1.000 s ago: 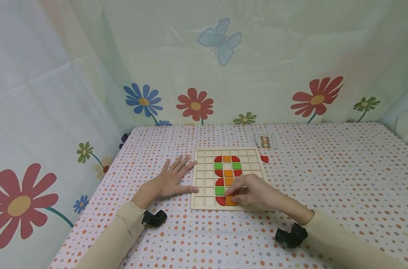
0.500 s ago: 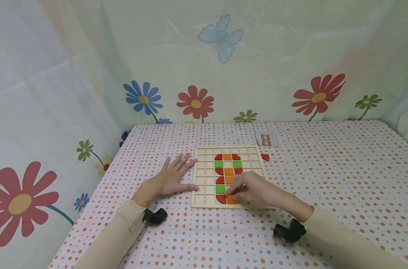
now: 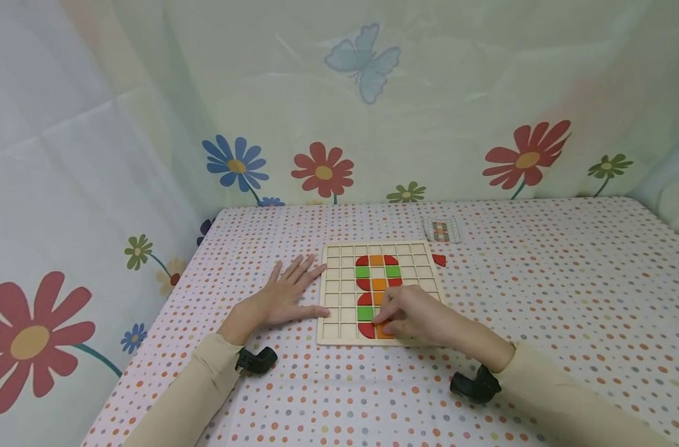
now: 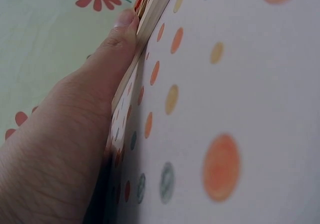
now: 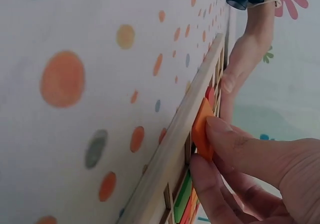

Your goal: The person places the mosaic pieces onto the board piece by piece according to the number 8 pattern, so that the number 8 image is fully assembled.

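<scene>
A wooden grid board lies on the table, with red, green and orange tiles set in its middle columns. My right hand pinches an orange square tile between thumb and fingers, low over the board's front row. In the right wrist view this tile is tilted, its lower edge at the cells beside a red tile. Spread flat at the board's left side is my left hand, its thumb and one fingertip touching the frame. My right hand hides some cells at the lower right.
A loose red tile lies just off the board's right edge. Behind it is a small card printed with a coloured grid pattern. A dotted cloth covers the table, and a flowered curtain hangs at the back.
The right wrist has shifted slightly left, its fingers staying at the orange tile. The left hand keeps its place at the board. The head view has moved a little.
</scene>
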`<state>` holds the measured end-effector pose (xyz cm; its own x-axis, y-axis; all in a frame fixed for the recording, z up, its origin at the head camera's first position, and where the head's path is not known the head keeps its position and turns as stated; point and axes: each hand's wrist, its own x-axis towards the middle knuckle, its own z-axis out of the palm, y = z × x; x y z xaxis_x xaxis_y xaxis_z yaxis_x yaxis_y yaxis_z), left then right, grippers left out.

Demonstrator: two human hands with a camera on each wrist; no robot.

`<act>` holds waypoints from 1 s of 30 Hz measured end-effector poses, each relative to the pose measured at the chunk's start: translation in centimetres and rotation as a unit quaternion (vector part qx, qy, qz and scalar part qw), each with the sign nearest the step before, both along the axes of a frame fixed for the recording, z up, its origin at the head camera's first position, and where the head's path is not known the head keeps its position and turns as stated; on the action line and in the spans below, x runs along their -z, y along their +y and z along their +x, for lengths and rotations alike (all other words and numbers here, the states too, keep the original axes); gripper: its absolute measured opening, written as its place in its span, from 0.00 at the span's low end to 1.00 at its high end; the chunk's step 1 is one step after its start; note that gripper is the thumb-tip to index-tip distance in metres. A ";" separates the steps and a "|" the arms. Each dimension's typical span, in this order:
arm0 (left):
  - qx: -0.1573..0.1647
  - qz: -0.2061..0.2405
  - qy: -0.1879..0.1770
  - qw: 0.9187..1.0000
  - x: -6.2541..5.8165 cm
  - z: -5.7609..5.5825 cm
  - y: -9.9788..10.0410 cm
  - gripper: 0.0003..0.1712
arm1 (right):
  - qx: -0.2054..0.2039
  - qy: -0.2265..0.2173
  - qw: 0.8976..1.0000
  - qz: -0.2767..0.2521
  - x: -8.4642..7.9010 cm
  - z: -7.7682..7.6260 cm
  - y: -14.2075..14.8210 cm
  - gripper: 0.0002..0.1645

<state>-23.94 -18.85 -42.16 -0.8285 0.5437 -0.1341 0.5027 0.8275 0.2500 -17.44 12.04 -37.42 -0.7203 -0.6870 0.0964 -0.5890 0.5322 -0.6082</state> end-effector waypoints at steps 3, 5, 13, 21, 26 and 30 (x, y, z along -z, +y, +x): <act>0.000 0.000 0.003 1.000 0.2 -0.1 0.0 0.62 | 0.007 0.015 1.000 -0.002 0.3 0.1 0.0 0.08; -0.001 -0.004 0.004 1.000 0.3 -0.1 0.0 0.62 | 0.009 0.022 1.000 -0.006 0.4 0.2 0.0 0.08; -0.001 -0.003 0.002 1.000 0.0 0.1 0.0 0.58 | 0.011 0.014 1.000 -0.013 0.6 0.2 0.5 0.09; -0.004 -0.004 0.003 1.000 0.0 0.1 0.1 0.58 | 0.090 0.030 0.995 -0.035 -0.4 -1.0 3.1 0.05; -0.003 -0.005 0.001 1.000 0.0 0.2 -0.1 0.58 | 0.172 0.074 0.982 -0.021 -0.8 -3.4 5.8 0.06; -0.002 -0.003 0.000 1.000 -0.2 0.2 0.0 0.58 | 0.213 0.073 0.974 0.015 -1.0 -5.4 7.5 0.09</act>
